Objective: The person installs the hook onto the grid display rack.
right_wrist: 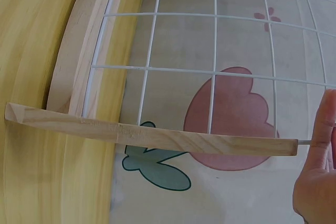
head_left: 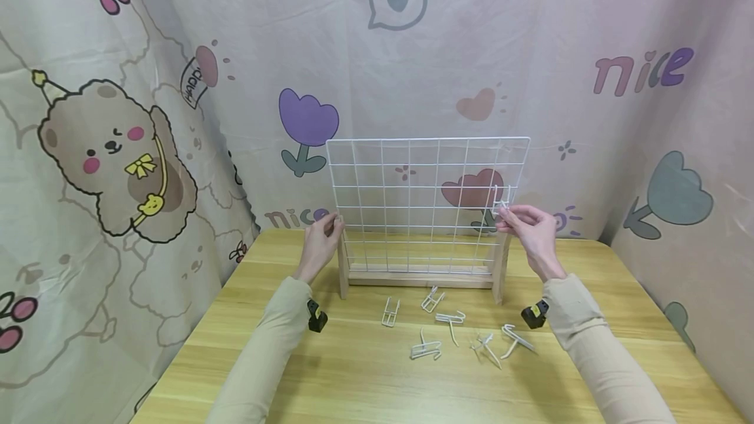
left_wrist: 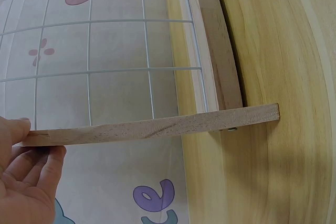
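Note:
A white wire grid panel (head_left: 427,139) stands upright in a wooden stand (head_left: 419,278) on the table. My left hand (head_left: 321,244) pinches the upper end of the stand's left wooden post (left_wrist: 152,127), thumb on one side and fingers on the other. On the opposite side, my right hand (head_left: 535,234) holds a white wire hook (head_left: 501,203) by its lower part against the grid's right side, above the right post (right_wrist: 210,142). Whether the hook is seated on a wire cannot be made out. In the right wrist view the hand is only partly visible and the hook is hidden.
Several loose white wire hooks lie on the table in front of the stand, among them one at the left (head_left: 391,313) and one at the right (head_left: 518,339). A printed cloth (head_left: 365,64) hangs behind and beside the wooden table (head_left: 353,385).

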Available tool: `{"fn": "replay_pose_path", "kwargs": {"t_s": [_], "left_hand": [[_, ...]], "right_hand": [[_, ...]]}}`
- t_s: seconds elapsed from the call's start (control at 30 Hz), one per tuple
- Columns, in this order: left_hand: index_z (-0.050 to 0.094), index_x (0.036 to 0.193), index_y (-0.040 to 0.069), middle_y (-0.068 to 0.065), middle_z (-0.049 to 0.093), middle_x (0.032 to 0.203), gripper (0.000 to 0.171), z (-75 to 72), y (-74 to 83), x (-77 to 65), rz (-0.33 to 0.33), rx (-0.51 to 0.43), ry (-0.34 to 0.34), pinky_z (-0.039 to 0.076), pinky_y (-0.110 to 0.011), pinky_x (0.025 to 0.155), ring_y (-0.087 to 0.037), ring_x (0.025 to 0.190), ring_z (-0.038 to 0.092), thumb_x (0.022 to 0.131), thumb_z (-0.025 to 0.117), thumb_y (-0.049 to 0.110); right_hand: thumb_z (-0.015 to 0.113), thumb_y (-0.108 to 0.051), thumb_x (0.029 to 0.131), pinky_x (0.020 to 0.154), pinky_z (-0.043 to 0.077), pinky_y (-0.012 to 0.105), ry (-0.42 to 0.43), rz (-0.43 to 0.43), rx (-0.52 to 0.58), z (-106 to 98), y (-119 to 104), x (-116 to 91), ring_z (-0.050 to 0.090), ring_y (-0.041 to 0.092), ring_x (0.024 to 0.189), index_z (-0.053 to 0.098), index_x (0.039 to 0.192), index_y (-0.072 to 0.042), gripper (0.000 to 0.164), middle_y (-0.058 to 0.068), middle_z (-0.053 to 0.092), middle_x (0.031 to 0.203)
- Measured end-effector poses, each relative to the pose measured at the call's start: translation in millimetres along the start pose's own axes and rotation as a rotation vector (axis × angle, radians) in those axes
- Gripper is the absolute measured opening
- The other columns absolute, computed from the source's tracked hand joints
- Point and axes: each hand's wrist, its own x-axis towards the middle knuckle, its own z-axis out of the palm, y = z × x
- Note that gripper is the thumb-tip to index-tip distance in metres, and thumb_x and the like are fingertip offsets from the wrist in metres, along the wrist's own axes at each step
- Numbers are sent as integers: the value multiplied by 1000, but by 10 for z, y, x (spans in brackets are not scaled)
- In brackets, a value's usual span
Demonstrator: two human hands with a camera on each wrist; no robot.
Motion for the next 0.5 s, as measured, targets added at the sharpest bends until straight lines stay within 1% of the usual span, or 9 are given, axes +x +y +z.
{"fn": "replay_pose_path", "kwargs": {"t_s": [0.17, 0.3, 0.5], "left_hand": [[53, 139, -7, -30, 60, 134, 44, 5, -10, 2, 1, -7, 1, 55, -44, 105, -41, 124, 62, 103, 58, 17], [53, 139, -8, -30, 61, 134, 44, 6, -18, 0, 2, -8, 3, 55, -44, 105, -41, 124, 63, 103, 59, 18], [53, 139, -7, -30, 60, 134, 44, 6, -11, -2, -6, -10, 0, 55, -44, 105, -41, 124, 63, 103, 58, 17]], "right_hand": [[73, -1, 90, 66, 64, 21, -5, -4, 14, -20, -2, -13, 74, 8, 62, 72, 89, -12, 10, -2, 79, 79], [70, 3, 91, 66, 64, 23, -21, -17, 47, -38, 3, -22, 74, 10, 63, 72, 90, -9, 12, 2, 79, 80], [68, 5, 91, 66, 65, 23, -39, -30, 65, -55, 8, -35, 75, 11, 64, 73, 90, -8, 14, 4, 79, 82]]}}
